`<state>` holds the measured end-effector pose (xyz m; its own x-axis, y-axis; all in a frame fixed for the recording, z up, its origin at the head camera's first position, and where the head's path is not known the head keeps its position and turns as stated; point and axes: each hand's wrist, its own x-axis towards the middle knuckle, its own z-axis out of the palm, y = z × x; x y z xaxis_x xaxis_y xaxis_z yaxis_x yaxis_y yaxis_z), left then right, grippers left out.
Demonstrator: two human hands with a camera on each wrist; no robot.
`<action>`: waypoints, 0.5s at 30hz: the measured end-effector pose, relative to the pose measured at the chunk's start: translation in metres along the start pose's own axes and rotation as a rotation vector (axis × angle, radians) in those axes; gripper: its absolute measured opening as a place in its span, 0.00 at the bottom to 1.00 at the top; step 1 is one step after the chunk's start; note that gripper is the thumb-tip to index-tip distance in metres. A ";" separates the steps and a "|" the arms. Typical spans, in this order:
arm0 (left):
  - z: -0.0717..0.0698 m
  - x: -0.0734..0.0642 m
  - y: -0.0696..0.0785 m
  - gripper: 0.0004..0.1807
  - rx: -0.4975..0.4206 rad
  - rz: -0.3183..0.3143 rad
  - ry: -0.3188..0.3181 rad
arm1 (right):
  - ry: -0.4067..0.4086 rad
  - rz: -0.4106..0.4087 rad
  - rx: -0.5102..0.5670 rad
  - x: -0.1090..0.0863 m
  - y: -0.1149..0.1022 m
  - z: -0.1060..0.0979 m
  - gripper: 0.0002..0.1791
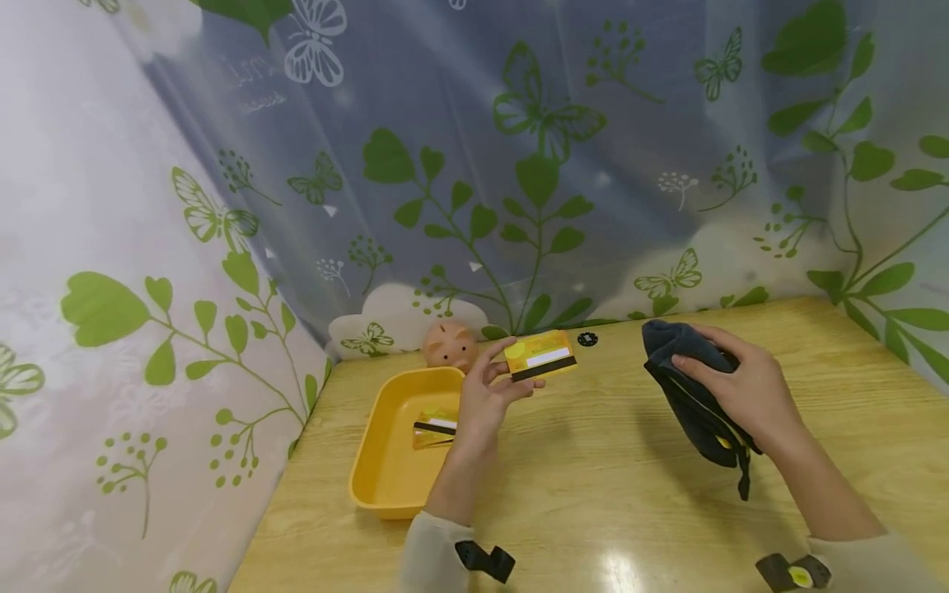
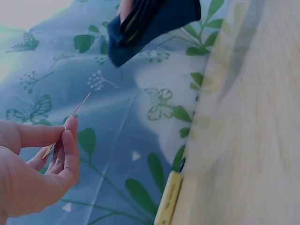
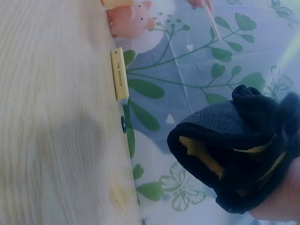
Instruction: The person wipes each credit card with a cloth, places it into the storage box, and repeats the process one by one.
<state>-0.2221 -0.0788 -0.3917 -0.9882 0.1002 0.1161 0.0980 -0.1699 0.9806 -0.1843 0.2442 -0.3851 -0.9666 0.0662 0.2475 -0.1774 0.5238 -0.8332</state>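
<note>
My left hand (image 1: 482, 403) pinches a yellow card (image 1: 539, 350) with a black stripe and a white strip, held up above the table. In the left wrist view the card (image 2: 81, 104) appears edge-on between thumb and fingers. On the right, my right hand (image 1: 752, 387) grips a dark zippered pouch (image 1: 682, 375), raised off the table. The right wrist view shows the mouth of the pouch (image 3: 211, 124) spread, with yellow edging inside; what it contains cannot be made out. Beneath my left forearm is a yellow tray (image 1: 363, 465) holding more striped cards (image 1: 433, 430), partly covered by the arm.
A pink piggy bank (image 1: 448, 346) stands behind the tray. Near the table's back edge lie a black round chip (image 1: 587, 338) and a yellow pencil-shaped bar (image 3: 119, 75) with lettering. A curtain (image 1: 445, 107) with leaves and butterflies hangs behind the wooden table (image 1: 578, 486).
</note>
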 end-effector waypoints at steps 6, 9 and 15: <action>-0.033 0.001 0.013 0.36 0.061 0.029 0.008 | -0.009 0.009 -0.023 -0.002 0.009 -0.012 0.42; -0.053 0.001 0.013 0.35 0.099 0.033 0.041 | -0.015 0.017 -0.034 -0.004 0.013 -0.017 0.42; -0.094 -0.004 0.012 0.36 0.128 0.006 0.128 | -0.023 0.034 -0.040 -0.009 0.020 -0.021 0.42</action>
<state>-0.2280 -0.1733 -0.3950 -0.9937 -0.0270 0.1089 0.1100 -0.0429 0.9930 -0.1751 0.2720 -0.3934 -0.9761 0.0651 0.2075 -0.1374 0.5552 -0.8203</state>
